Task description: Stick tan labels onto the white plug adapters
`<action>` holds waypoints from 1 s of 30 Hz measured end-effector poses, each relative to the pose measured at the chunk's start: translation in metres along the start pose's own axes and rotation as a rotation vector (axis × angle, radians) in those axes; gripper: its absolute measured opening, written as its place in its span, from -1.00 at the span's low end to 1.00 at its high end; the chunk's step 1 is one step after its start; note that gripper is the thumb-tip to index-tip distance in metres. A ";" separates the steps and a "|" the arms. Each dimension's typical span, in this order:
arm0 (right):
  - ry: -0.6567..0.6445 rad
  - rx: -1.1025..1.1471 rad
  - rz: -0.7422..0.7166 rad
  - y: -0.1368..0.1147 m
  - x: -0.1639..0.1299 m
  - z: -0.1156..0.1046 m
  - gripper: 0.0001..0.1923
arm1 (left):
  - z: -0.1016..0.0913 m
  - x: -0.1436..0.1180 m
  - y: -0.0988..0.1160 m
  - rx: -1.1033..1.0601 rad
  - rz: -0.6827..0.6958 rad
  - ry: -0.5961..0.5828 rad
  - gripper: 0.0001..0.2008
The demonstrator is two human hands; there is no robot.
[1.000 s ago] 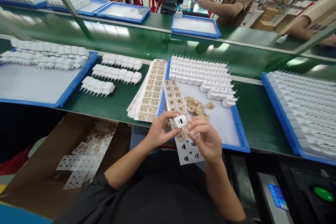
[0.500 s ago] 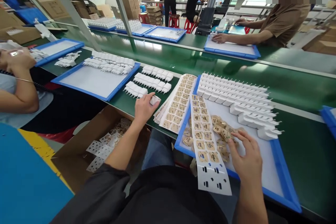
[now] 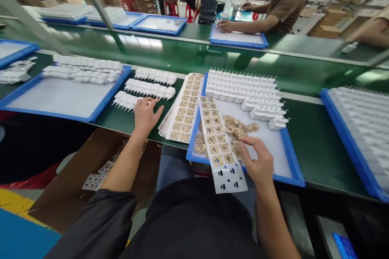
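I am setting down a white plug (image 3: 130, 103) in the short row on the green counter (image 3: 136, 121), my left hand (image 3: 146, 115) resting open-fingered on it, while my right hand (image 3: 258, 162) is picking, fingers loosely spread, at tan stickers (image 3: 240, 129) in the blue tray (image 3: 291, 162), judging a sticker grasp comes next.

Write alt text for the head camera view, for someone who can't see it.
A person at a green workbench rests the left hand against a row of white plug adapters, while the right hand touches loose tan stickers in a blue tray beside a sticker sheet. Another person's arm rests across the bench.
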State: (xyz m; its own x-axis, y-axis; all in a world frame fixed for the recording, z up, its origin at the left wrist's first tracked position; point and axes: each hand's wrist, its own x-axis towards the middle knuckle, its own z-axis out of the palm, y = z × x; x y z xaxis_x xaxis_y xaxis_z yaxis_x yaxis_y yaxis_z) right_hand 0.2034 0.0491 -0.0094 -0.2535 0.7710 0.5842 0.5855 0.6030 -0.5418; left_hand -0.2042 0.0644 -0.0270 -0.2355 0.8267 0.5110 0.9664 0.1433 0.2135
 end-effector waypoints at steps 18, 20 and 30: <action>-0.471 -0.034 0.042 -0.031 -0.040 -0.012 -0.63 | -0.019 -0.073 0.152 -0.619 0.754 -0.558 -0.66; -0.451 -0.032 0.067 -0.033 -0.037 -0.008 -0.74 | -0.018 -0.075 0.151 -0.616 0.739 -0.556 -0.65; -0.424 0.103 0.084 -0.039 -0.028 -0.004 -0.91 | -0.020 -0.075 0.151 -0.540 0.769 -0.599 -0.66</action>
State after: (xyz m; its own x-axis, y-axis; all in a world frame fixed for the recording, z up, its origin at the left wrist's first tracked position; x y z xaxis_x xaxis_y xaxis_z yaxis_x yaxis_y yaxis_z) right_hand 0.1906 0.0034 -0.0025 -0.5148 0.8208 0.2477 0.5430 0.5358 -0.6466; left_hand -0.0430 0.0131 -0.0166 0.6351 0.7435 0.2092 0.6277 -0.6547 0.4213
